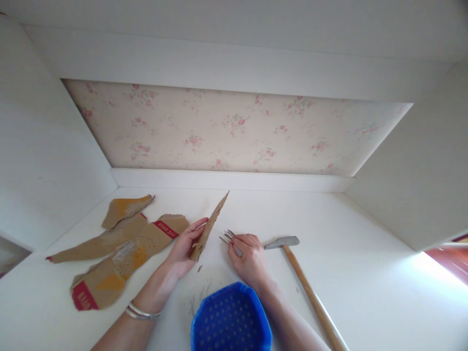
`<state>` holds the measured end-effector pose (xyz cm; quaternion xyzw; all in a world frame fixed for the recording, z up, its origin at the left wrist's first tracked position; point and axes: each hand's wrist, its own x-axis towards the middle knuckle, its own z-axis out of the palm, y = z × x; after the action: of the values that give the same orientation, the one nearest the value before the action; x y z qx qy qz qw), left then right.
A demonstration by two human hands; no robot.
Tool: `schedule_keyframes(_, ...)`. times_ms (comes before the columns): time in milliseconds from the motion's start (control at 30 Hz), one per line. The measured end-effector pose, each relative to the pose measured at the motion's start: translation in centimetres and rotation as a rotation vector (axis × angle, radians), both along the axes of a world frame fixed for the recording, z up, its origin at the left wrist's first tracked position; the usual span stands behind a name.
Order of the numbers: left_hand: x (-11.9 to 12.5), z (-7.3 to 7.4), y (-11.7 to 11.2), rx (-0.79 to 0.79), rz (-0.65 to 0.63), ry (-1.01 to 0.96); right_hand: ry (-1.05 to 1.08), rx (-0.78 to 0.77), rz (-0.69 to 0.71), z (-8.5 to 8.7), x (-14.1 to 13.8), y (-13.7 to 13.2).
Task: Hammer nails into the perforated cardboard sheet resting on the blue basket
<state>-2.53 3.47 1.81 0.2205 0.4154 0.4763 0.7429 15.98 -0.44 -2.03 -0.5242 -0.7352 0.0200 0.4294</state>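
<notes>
My left hand (184, 249) grips a long, pointed piece of torn cardboard (211, 225) and holds it on edge on the white surface (365, 273), its tip pointing up and to the right. My right hand (249, 258) is closed on a metal fork (227, 237), whose tines stick out to the left, close to the cardboard. A blue perforated basket (231, 319) sits just in front of me, between my forearms. On my left wrist are silver bangles (141, 312).
Several torn cardboard pieces (120, 248) with red print lie at the left. A hammer (303, 282) with a wooden handle lies at the right, its metal head near my right hand. White walls and a floral-papered panel (234, 131) enclose the surface.
</notes>
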Motion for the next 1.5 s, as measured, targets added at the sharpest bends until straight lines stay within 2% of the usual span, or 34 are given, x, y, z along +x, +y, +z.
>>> schedule_keyframes(200, 0.1, -0.6, -0.2, 0.088, 0.002, 0.062, -0.088, -0.078, -0.009, -0.1, -0.1, -0.2)
schedule_keyframes(400, 0.0, -0.8, -0.7, 0.125, 0.019, -0.01, -0.104, -0.145, -0.01, 0.2, 0.0, -0.4)
schedule_keyframes(567, 0.3, -0.6, -2.0, 0.204, -0.099, -0.133, -0.069, -0.14, 0.022, 0.8, 0.1, -0.5)
schedule_keyframes(667, 0.3, 0.0, -3.0, 0.197, -0.069, -0.085, -0.031, -0.126, 0.026, 0.9, 0.3, -0.6)
schedule_keyframes(767, -0.9, 1.9, -4.8, 0.276, 0.007, 0.111, 0.032, -0.104, -0.03, 0.4, 0.7, -0.6)
schedule_keyframes(833, -2.2, 3.9, -6.6, 0.437, 0.048, 0.37, 0.067, -0.089, -0.058, 0.0, 0.8, -0.6)
schedule_keyframes(900, -3.5, 6.0, -8.9, 0.681, 0.119, 0.768, 0.089, -0.074, -0.06, -0.4, 0.9, -0.5)
schedule_keyframes(967, -4.3, 7.5, -11.4, 1.052, 0.196, 1.105, 0.103, -0.061, -0.055, -0.7, 1.0, -0.5)
schedule_keyframes(1033, -4.5, 8.0, -13.8, 1.438, 0.24, 1.346, 0.112, -0.056, -0.053, -0.9, 1.0, -0.4)
schedule_keyframes(1100, -3.9, 7.3, -15.8, 1.693, 0.278, 1.54, 0.116, -0.059, -0.054, -1.0, 1.0, -0.4)
schedule_keyframes(1200, -2.4, 4.9, -17.9, 1.79, 0.427, 1.692, 0.117, -0.072, -0.055, -1.1, 1.0, -0.7)
schedule_keyframes(1267, -1.5, 3.3, -18.9, 1.762, 0.493, 1.715, 0.117, -0.084, -0.041, -1.2, 1.0, -1.1)
schedule_keyframes(1333, -0.8, 2.3, -19.7, 1.676, 0.481, 1.738, 0.126, -0.094, -0.021, -1.2, 1.1, -1.6)
schedule_keyframes(1500, 0.5, 1.9, -20.7, 1.482, 0.396, 1.712, 0.19, -0.118, -0.002, -0.8, 1.6, -2.7)
